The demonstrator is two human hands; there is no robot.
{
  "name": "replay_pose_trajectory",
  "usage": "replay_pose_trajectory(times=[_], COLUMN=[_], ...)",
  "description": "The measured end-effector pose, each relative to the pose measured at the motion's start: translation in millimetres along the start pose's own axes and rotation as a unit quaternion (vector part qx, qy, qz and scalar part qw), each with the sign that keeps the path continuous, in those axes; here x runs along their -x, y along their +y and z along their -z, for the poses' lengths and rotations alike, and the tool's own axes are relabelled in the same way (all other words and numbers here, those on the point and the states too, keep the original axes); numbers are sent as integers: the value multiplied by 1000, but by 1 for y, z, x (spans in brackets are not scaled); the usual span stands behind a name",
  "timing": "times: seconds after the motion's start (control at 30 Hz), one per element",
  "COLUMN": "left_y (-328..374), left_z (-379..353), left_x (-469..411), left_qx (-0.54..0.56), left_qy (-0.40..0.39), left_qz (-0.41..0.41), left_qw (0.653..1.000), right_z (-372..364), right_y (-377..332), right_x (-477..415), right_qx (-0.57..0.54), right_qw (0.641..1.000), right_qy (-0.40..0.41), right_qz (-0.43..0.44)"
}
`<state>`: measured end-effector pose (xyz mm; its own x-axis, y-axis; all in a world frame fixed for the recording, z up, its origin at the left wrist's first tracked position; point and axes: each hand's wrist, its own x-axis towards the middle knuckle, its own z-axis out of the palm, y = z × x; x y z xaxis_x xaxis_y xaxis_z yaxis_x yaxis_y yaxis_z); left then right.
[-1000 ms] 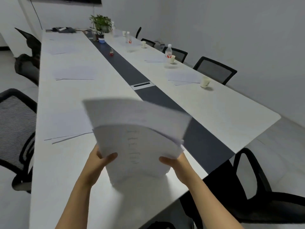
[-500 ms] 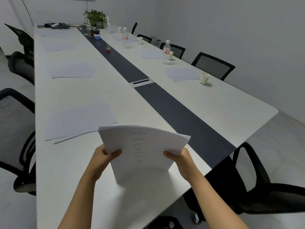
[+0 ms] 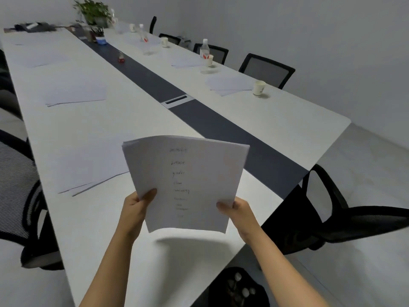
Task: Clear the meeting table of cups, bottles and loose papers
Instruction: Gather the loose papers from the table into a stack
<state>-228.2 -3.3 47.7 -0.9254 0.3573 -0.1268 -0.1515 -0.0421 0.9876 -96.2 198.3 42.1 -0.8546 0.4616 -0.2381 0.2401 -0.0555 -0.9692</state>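
A stack of white papers (image 3: 188, 180) with handwriting on the top sheet is held upright above the near end of the long white meeting table (image 3: 88, 218). My left hand (image 3: 136, 206) grips its left edge and my right hand (image 3: 235, 209) grips its right edge. More loose sheets (image 3: 88, 171) lie flat on the table to the left. Further piles lie at the left (image 3: 75, 94) and right (image 3: 230, 84). A paper cup (image 3: 259, 88) stands at the right side. A water bottle (image 3: 204, 49) and a second cup (image 3: 209, 60) stand farther back.
A dark strip (image 3: 221, 127) with a cable hatch runs down the table's middle. Black mesh chairs stand at the left (image 3: 17, 185), the near right (image 3: 332, 209) and along the far right (image 3: 266, 69). A potted plant (image 3: 93, 11) and pen holder (image 3: 99, 36) sit at the far end.
The stack was raised higher off the table and tilted upright, its top sheet now facing me. Both hands keep their grip on its side edges.
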Motion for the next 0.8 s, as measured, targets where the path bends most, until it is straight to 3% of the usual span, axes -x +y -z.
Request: replay_pose_trajectory(times=[0.13,0.27,0.63,0.8], left_y=[2,-1,-22,-37], left_z=[9,15,40,62], left_x=[19,47,136,160], left_qx=[87,77,-29,-72], left_qy=[53,82,-14,-4], left_qz=[12,67,163,178], left_qw=[995,991,986,981], right_z=[-2,-2,-26,-53], right_y=[15,8,32,45], right_x=[22,45,100,118], right_qx=[78,68,-82,-76], right_qw=[996,997,996,994], right_qy=[-52,-41,36,40], right_qz=[-12,-4,-28,-68])
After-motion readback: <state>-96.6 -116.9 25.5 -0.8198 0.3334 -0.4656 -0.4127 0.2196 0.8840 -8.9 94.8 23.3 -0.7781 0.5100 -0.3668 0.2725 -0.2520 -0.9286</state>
